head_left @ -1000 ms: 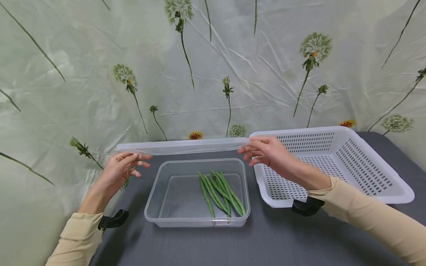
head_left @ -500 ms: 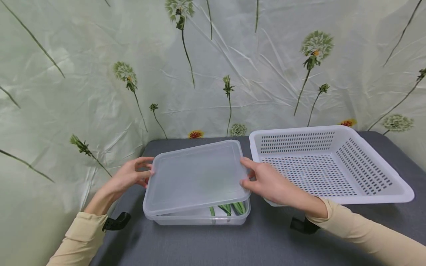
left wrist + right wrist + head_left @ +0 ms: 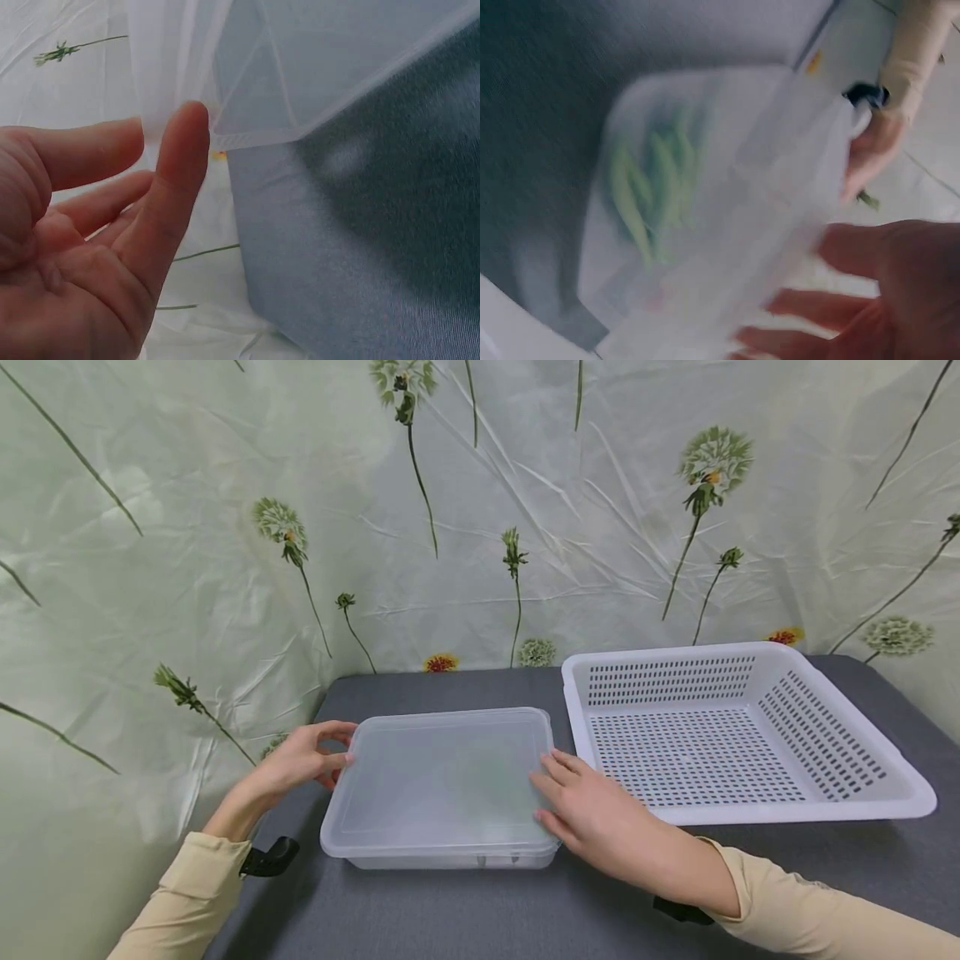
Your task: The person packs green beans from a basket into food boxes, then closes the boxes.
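Observation:
A translucent plastic lid (image 3: 442, 781) covers a clear rectangular container (image 3: 450, 862) on the dark table; I cannot tell whether it sits fully tight. Green beans (image 3: 641, 191) show blurred through the plastic in the right wrist view. At the lid's left edge, my left hand (image 3: 303, 760) holds it by the fingertips, thumb near the rim. In the left wrist view that hand (image 3: 112, 202) has thumb and index tip close about the edge. My right hand (image 3: 592, 814) rests extended fingers on the lid's right edge. Those fingers (image 3: 802, 304) appear spread in the right wrist view.
A white perforated basket (image 3: 697, 814) stands to the right of the container, with my right hand in front of its near left corner. A flower-printed sheet (image 3: 450, 527) hangs behind the grey tablecloth (image 3: 450, 914).
The lid has come down from a raised, edge-on pose, through a tilt, to lie over the container, hiding the beans from the head view. Both hands moved down with it.

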Demonstrator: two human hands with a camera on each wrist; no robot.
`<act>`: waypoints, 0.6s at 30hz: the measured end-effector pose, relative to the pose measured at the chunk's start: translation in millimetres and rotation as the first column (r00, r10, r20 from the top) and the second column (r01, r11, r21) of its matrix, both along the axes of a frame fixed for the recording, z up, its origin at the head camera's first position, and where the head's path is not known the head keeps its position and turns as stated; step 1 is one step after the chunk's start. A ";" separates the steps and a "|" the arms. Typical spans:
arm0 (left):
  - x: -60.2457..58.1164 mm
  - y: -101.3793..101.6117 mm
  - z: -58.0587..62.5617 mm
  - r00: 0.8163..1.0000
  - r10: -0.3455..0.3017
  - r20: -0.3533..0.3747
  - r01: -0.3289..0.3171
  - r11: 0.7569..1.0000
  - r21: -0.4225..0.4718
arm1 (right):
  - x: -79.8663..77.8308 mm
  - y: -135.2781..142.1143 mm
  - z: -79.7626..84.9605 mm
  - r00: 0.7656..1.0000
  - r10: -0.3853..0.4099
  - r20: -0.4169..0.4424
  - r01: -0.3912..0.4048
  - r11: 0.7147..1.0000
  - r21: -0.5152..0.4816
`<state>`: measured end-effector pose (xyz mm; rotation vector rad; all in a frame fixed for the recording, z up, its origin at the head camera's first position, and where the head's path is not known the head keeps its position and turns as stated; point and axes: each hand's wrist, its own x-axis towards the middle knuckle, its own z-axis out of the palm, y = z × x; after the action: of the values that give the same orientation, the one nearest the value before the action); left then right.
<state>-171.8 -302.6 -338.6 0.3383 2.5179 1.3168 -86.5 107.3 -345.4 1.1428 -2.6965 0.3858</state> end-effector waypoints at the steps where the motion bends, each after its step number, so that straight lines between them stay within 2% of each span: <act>1: -0.1 -0.1 0.1 1.000 -0.008 -0.001 0.008 1.000 -0.002 | 2.5 -0.7 -3.7 1.000 0.020 -0.007 -0.020 1.000 0.012; 7: 0.4 0.6 2.5 0.999 -0.045 0.000 0.045 0.997 -0.056 | 18.1 -5.8 -21.7 0.992 0.125 0.011 -0.125 0.982 0.139; 9: 0.2 1.5 3.0 0.998 -0.059 -0.009 0.058 0.995 -0.084 | 22.5 -8.1 -24.7 0.991 0.136 -0.001 -0.134 0.978 0.162; 14: 0.9 6.7 4.5 0.997 -0.070 -0.042 0.063 0.985 -0.161 | 29.7 -12.3 -30.2 0.989 0.132 -0.060 -0.123 0.982 0.145; 16: 3.1 12.9 4.6 0.987 -0.102 -0.123 0.067 0.964 -0.259 | 30.9 -13.1 -32.8 0.988 0.125 -0.093 -0.113 0.986 0.126; 18: 7.3 22.6 2.9 0.964 -0.155 -0.215 0.069 0.930 -0.361 | 29.4 -14.3 -33.0 0.986 0.119 -0.116 -0.109 0.990 0.094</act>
<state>-164.5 -280.0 -335.7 0.5823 2.8169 0.7986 -57.1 92.9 -378.4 1.3044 -2.5734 0.2087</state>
